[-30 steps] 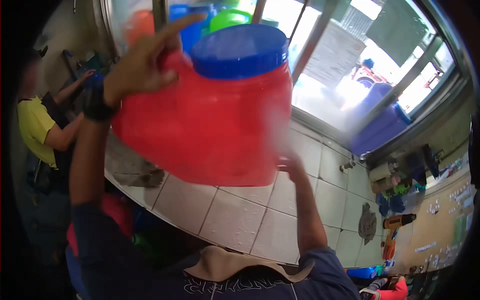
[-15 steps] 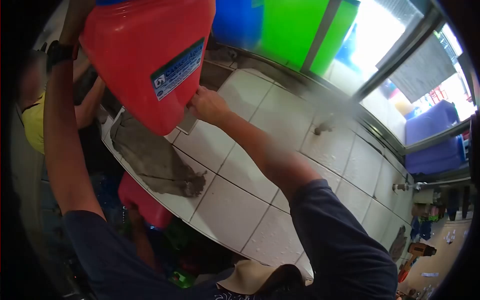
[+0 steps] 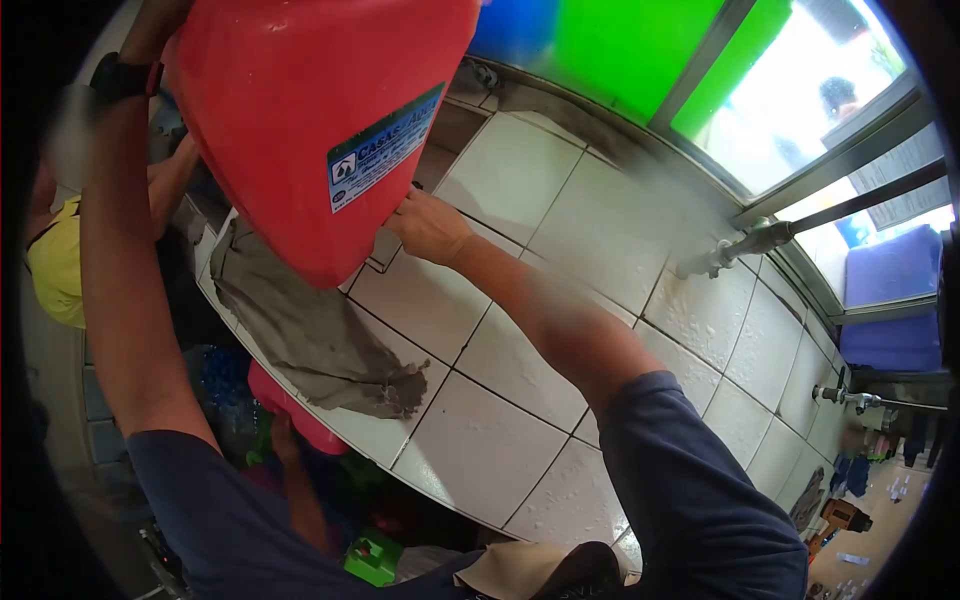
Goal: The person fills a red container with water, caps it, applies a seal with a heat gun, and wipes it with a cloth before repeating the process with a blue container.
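A large red container (image 3: 290, 120) with a blue and white label fills the upper left, hanging tilted over a white tiled counter (image 3: 490, 430). My right hand (image 3: 430, 228) has its fingers closed on the container's lower right edge. My left hand (image 3: 155, 28) is at the container's upper left side, past the dark wristband; its fingers are hidden at the frame's top. Below the container, a grey wet cloth (image 3: 310, 325) lies along the counter's curved edge.
A person in yellow (image 3: 58, 270) is at the far left. Another arm (image 3: 300, 490) reaches toward a pink container (image 3: 305, 415) below the counter. Metal taps (image 3: 725, 255) rise from the tiles at right. Green (image 3: 630, 60) and purple (image 3: 893, 270) containers are beyond the window frame.
The red container looks larger and sits slightly further right and lower, with my right hand still on it. The view has shifted, and a tap shows more clearly at the right.
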The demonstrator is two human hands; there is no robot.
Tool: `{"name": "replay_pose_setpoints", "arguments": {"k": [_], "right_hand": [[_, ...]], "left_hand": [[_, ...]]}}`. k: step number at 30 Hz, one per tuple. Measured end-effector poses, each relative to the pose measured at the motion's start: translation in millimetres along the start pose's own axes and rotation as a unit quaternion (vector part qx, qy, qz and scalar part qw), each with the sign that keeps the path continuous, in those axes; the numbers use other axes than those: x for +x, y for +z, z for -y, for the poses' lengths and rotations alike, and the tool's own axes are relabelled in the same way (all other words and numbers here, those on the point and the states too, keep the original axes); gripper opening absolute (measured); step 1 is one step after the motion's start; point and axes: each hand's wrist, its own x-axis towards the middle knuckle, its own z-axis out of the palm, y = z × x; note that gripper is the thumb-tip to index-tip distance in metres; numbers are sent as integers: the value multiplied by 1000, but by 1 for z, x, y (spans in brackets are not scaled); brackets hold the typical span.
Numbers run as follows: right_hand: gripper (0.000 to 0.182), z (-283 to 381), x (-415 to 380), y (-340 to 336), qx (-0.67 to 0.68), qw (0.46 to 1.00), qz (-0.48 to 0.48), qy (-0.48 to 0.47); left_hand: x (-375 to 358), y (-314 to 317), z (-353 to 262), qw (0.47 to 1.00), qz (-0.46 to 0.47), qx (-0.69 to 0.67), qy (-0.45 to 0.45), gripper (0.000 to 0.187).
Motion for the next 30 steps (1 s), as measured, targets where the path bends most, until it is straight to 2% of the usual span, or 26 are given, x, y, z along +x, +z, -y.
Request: {"name": "replay_pose_setpoints", "arguments": {"k": [7,11,12,14,15,18,19,22,23,24,25,26,29,30], "right_hand": [[37,2,6,3,-9,1000,26,12],[29,11,13,-4,10,999,-48,20],[26,17,15,-7,69,988,-62,122],[23,26,21,-17,181,926,-88,320],[23,24,23,-17,180,926,-93,318],[25,16,18,-10,329,796,-69,504],[25,17,16,-17,327,798,-73,501],[28,27,-5,-52,437,691,-111,565],[28,34,-15,-64,433,695,-117,562],[29,44,-27,-76,416,726,-174,520],[31,53,-39,-91,394,753,-230,474],[31,62,-51,-106,387,757,-235,472],[36,92,-97,-155,168,822,-223,496],[36,98,-112,-172,160,823,-228,495]], "left_hand": [[7,-1,-10,1000,5,-2,-24,34],[3,-9,-18,1000,2,17,-5,35],[1,-13,-17,1000,2,18,-2,36],[-4,-21,-15,1000,-2,21,7,39],[-5,-28,-13,1000,-5,24,13,40],[-13,-46,-9,999,-13,27,31,45],[-15,-50,-9,999,-15,27,37,47],[-26,-60,-18,998,-28,26,60,53],[-28,-60,-25,997,-34,21,65,56],[-31,-61,-34,996,-41,18,72,58],[-36,-58,-48,997,-64,-7,47,41],[-39,-55,-65,996,-70,-10,54,41],[-41,-35,-120,984,-175,11,-3,57],[-40,-27,-138,984,-180,7,4,57]]}}
